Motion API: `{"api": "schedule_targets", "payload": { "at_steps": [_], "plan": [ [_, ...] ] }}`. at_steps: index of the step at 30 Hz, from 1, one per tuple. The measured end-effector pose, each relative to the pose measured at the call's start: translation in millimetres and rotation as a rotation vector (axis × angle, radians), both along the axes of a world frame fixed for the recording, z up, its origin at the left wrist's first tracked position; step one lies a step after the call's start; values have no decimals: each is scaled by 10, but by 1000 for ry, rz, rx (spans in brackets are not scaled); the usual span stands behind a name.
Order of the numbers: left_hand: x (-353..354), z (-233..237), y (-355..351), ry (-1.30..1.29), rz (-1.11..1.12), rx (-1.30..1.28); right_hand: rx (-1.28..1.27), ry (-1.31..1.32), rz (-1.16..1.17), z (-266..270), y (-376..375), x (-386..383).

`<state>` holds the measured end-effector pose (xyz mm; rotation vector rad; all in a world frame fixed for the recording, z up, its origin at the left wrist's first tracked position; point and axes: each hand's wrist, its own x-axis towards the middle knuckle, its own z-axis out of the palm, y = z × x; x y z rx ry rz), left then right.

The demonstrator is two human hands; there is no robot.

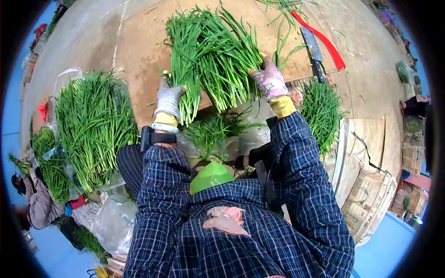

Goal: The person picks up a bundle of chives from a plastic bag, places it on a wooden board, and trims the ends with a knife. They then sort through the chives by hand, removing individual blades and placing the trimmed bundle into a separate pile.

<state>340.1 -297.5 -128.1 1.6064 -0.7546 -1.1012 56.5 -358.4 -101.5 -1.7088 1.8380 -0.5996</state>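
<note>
a bundle of long green leaves (225, 60) is spread over the near edge of a brown board (143, 46), with its pale stem ends turned toward the body and partly past that edge. it is flanked by both gloved hands. at its left side the stems are touched by the left hand (169, 99), the thumb laid along them; at its right side the stems are met by the right hand (271, 84), with thumb and forefinger set against them. the fingers of both hands are bent toward the greens, but how firmly they are closed, or whether anything is gripped, cannot be made out.

the bundle is judged to be light for its bulk, limp at the leaf tips and firmer toward the pale stems, perhaps slippery if damp. the leaves are likely to be bruised or creased by a hard squeeze, so it is best held low, around the stems, with both sides gathered evenly; if it is held by the tips, strands may be shed.

the undersides of the bundle and most of the left fingertips are hidden. the loose greens (208, 134) below the board are partly covered by the bundle, and the farther scraps (282, 5) are cut off at the upper border.
</note>
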Motion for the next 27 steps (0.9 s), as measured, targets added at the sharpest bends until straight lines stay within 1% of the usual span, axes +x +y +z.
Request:
{"api": "schedule_targets", "payload": {
  "at_steps": [1,2,3,4,5,7,8,9,10,11,12,13,14,15,17,18,19,21,22,23,25,27],
  "plan": [
    [-21,53,33,106,8,-4,0,5,1,29,2,-9],
    [-24,54,33,111,9,-2,-6,25,-3,94,23,-14],
    [-21,40,28,-40,23,-17,-10,45,-7,175,54,-16],
    [-27,23,16,-191,33,-32,-72,123,-2,260,109,-35],
    [-74,137,28,-186,29,-29,-69,128,-6,319,137,-50],
    [-240,549,79,-532,88,-56,-190,-3,151,412,188,-73],
    [-295,568,51,-769,151,-259,-278,53,236,468,235,-29],
    [-361,618,-33,-829,80,-404,-275,208,287,450,227,43],
    [-449,673,-147,-884,6,-548,-367,301,344,355,220,84],
    [-617,833,-240,-752,-171,-481,-459,394,400,237,203,120],
    [-758,935,-349,-892,-322,-526,-390,519,398,162,133,187],
    [-897,878,-496,-1144,-448,-526,-417,544,358,112,121,208],
    [-1011,711,-709,-1356,-522,-560,-444,497,330,47,84,164],
    [-1063,587,-848,-1397,-654,-523,-476,452,302,13,49,107],
    [-1116,457,-1041,-1536,-832,-438,-276,130,220,199,83,38],
    [-1107,425,-1109,-1554,-900,-385,-271,-96,145,65,33,-26],
    [-1110,386,-1161,-1533,-933,-322,-229,-362,88,40,59,-103],
    [-1101,378,-1233,-1446,-1023,-250,135,-734,-32,339,138,-201],
    [-1092,352,-1256,-1440,-1048,-248,115,-953,-44,223,114,-255],
    [-1101,385,-1249,-1453,-1085,-201,107,-954,-50,260,127,-272],
    [-1075,316,-1264,-1405,-1066,-228,177,-903,-66,393,180,-300],
    [-1098,308,-1264,-1430,-1066,-216,160,-868,-35,453,200,-262]
  ]
}}
